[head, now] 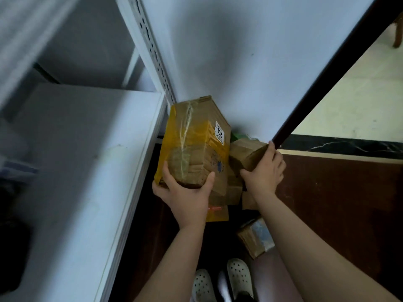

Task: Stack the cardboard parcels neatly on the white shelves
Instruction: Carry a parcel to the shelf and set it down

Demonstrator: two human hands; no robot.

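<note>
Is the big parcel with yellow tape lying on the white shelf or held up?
Held up. The left hand grips the yellow-taped parcel at its lower end, beside the white shelf.

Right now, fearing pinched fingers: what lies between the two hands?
Head view: stacked cardboard parcels lie between the left hand, gripping the yellow-taped parcel, and the right hand, holding a small parcel.

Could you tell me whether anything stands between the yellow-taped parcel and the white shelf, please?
Nothing visible does: the left hand holds the parcel just right of the shelf, whose near part looks bare.
</note>
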